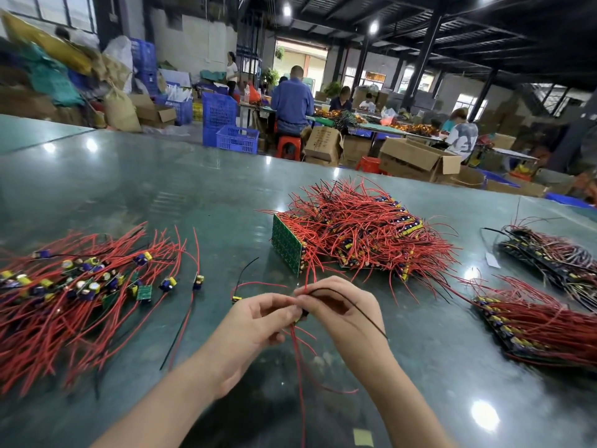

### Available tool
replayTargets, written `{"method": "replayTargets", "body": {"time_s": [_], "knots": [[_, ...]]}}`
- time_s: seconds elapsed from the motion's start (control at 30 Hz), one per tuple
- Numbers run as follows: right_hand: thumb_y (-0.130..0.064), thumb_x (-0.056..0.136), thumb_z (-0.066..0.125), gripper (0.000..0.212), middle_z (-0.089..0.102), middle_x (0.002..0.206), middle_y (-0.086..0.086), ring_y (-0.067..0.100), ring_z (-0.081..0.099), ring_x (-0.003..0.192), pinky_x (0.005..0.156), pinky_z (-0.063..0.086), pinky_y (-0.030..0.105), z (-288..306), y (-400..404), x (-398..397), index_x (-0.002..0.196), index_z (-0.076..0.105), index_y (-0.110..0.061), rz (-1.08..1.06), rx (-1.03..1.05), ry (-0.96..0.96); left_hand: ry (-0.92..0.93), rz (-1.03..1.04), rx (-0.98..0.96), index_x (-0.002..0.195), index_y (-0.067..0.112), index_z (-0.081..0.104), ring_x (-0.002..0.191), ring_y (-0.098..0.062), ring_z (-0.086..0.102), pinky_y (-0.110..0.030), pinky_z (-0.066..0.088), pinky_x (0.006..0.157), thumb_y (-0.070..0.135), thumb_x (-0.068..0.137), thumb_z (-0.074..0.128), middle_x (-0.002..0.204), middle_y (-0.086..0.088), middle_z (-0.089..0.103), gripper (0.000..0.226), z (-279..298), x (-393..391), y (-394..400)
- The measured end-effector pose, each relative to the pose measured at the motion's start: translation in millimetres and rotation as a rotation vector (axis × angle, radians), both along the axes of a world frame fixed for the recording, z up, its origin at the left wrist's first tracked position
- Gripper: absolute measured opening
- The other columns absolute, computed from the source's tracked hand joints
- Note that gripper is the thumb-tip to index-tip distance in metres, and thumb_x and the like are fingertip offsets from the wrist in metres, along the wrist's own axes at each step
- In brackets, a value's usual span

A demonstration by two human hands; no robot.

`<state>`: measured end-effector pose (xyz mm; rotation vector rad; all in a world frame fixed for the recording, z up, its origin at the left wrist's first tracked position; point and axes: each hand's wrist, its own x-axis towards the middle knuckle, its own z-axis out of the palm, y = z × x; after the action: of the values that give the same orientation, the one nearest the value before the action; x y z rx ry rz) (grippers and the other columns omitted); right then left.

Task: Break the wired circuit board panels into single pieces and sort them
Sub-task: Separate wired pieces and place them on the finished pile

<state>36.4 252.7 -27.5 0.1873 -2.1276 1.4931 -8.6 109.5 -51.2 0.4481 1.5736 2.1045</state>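
Both hands meet just above the green surface (161,195). The left hand (258,318) and right hand (339,305) each pinch one small wired board piece (302,313), mostly hidden between the fingertips, with red wires trailing toward the viewer. A clean break likely needs thumbs close to the score line and a short bend. The unbroken panel pile (355,234) lies just beyond; sorted single pieces (80,282) lie left; more panels (533,321) sit right. Bare surface between the piles leaves room.

Single pieces (80,286) lie left, panel heap (358,234) behind hands (300,310).
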Motion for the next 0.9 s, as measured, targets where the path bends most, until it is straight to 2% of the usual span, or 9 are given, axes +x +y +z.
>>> {"method": "replayTargets", "body": {"time_s": [0.13,0.27,0.33,0.43,0.5,0.53,0.67,0.77,0.9], "knots": [[0.0,0.076,0.072,0.025,0.073,0.077,-0.002,0.008,0.066,0.069,0.068,0.053,0.021,1.6,-1.9,-1.0,0.065,0.073,-0.022,-0.038,-0.119,-0.114,-0.007,-0.036,0.003,0.087,0.009,0.07,0.079,-0.012,0.061,-0.024,0.046,0.071,0.028,0.062,0.072,0.087,-0.008,0.073,0.031,-1.3,-2.3,-2.8],[-0.006,0.081,0.068,0.019,0.07,0.073,-0.005,0.01,0.062,0.069,0.069,0.054,0.023,-0.4,-2.1,-3.7,0.063,0.07,-0.01,0.014,-0.456,-0.303,0.039,-0.046,0.007,0.076,0.016,0.074,0.08,-0.013,0.06,-0.026,0.046,0.075,0.02,0.057,0.086,0.083,-0.006,0.072,0.022,-1.4,-4.2,-4.4],[-0.008,0.082,0.066,0.019,0.065,0.067,-0.003,0.01,0.06,0.067,0.07,0.053,0.023,-3.0,-2.2,-4.2,0.064,0.068,-0.004,0.054,-0.572,-0.353,0.067,-0.063,-0.003,0.075,0.019,0.075,0.077,-0.01,0.061,-0.021,0.048,0.072,0.023,0.061,0.083,0.081,-0.004,0.071,0.017,-1.7,-5.4,-5.0],[-0.007,0.082,0.069,0.021,0.067,0.07,-0.003,0.01,0.058,0.063,0.066,0.051,0.022,-3.6,-4.2,-3.9,0.061,0.07,-0.008,0.005,-0.544,-0.36,-0.042,-0.116,0.017,0.073,0.017,0.072,0.073,-0.014,0.067,-0.023,0.054,0.067,0.013,0.072,0.069,0.078,-0.007,0.07,0.005,-5.0,-9.5,-2.9],[-0.007,0.081,0.07,0.02,0.069,0.071,-0.005,0.009,0.058,0.062,0.061,0.05,0.018,-2.9,-6.4,-2.5,0.061,0.071,-0.011,-0.016,-0.465,-0.342,-0.191,-0.139,0.017,0.079,0.008,0.063,0.066,-0.022,0.069,-0.03,0.057,0.061,0.002,0.078,0.059,0.074,-0.011,0.068,0.008,-4.4,-10.3,-1.2],[-0.007,0.08,0.071,0.018,0.069,0.068,-0.004,0.007,0.059,0.06,0.059,0.049,0.016,-2.2,-7.6,-1.5,0.064,0.072,-0.012,-0.01,-0.43,-0.336,-0.243,-0.154,0.025,0.084,0.006,0.059,0.061,-0.024,0.068,-0.031,0.057,0.058,0.005,0.078,0.058,0.073,-0.012,0.068,0.007,-2.9,-9.7,-0.5],[-0.005,0.078,0.072,0.012,0.071,0.068,0.0,0.003,0.062,0.06,0.059,0.048,0.014,-1.3,-8.9,1.4,0.072,0.074,-0.015,0.002,-0.334,-0.289,-0.244,-0.248,-0.033,0.103,0.01,0.056,0.047,-0.014,0.048,-0.025,0.044,0.048,0.037,0.07,0.071,0.069,-0.008,0.059,0.045,-1.1,-5.5,-0.9],[-0.003,0.082,0.067,0.011,0.068,0.07,0.003,0.009,0.065,0.062,0.062,0.051,0.018,-1.4,-5.0,-0.6,0.081,0.074,-0.011,0.028,-0.406,-0.258,-0.192,-0.22,-0.086,0.096,0.013,0.061,0.047,-0.01,0.026,-0.019,0.026,0.043,0.041,0.075,0.057,0.058,0.002,0.042,0.035,2.5,-4.8,-1.3],[-0.003,0.084,0.066,0.017,0.068,0.071,0.0,0.006,0.058,0.06,0.06,0.049,0.017,0.9,1.6,-2.4,0.073,0.075,-0.012,0.034,-0.421,-0.218,-0.149,-0.121,-0.116,0.069,0.017,0.063,0.044,-0.009,0.015,-0.021,0.012,0.044,0.043,0.071,0.056,0.054,0.005,0.027,0.027,10.0,-6.1,-4.3]]}}
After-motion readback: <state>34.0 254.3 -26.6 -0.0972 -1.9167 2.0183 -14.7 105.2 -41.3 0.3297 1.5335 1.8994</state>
